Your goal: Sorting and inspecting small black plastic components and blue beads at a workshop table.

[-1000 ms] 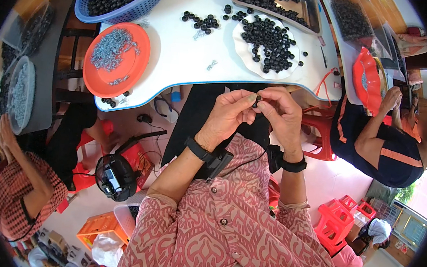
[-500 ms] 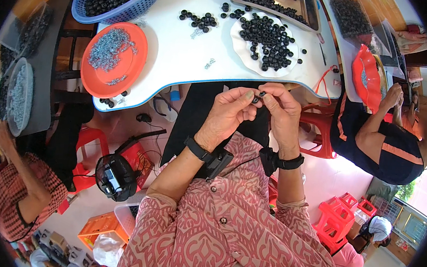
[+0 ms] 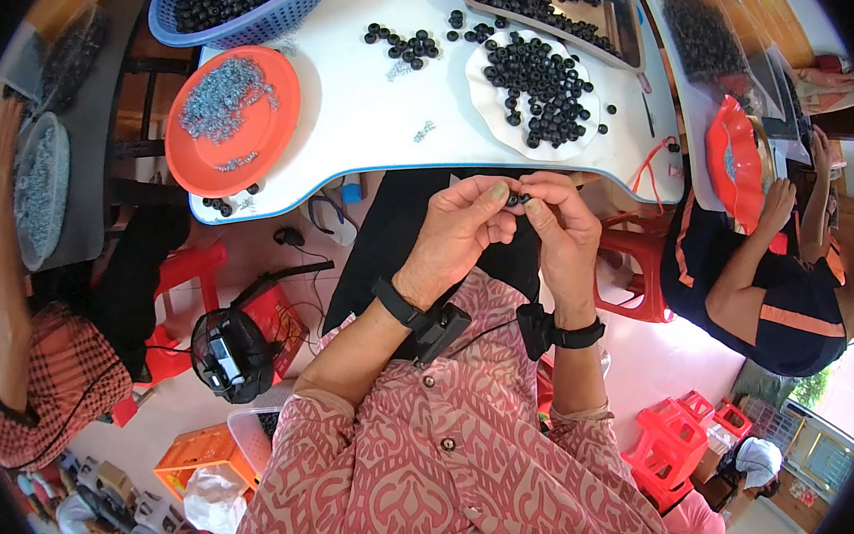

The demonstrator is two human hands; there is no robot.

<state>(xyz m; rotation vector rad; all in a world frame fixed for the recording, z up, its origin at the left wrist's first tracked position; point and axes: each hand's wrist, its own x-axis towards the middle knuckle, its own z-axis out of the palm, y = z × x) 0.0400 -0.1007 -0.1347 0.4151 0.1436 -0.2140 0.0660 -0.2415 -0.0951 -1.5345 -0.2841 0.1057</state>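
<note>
Above my lap, just off the table's near edge, my two hands are pinched together. The left hand point(image 3: 467, 218) has thumb and forefinger closed on a small black round part point(image 3: 512, 200). My right hand point(image 3: 564, 221) meets it from the other side, its thumb and fingertips also closed on a black piece touching the first. The fingertips cover most of both pieces. Beyond my hands lies a white scalloped plate point(image 3: 588, 129) heaped with similar black round parts point(image 3: 532, 75). To the left, an orange-red plate point(image 3: 268, 149) bears many tiny silvery metal pieces point(image 3: 221, 100).
A blue basket point(image 3: 266, 23) and a metal tray point(image 3: 566, 27) of black parts stand at the back of the white table point(image 3: 379, 113). Loose parts point(image 3: 404, 46) lie between them. People sit working at both sides; a red stool point(image 3: 637, 279) stands at right.
My fingertips have drawn closer together, and the black pieces between them now sit side by side. At the left, a co-worker's arm has reached further forward; at the right, another's hands have moved apart.
</note>
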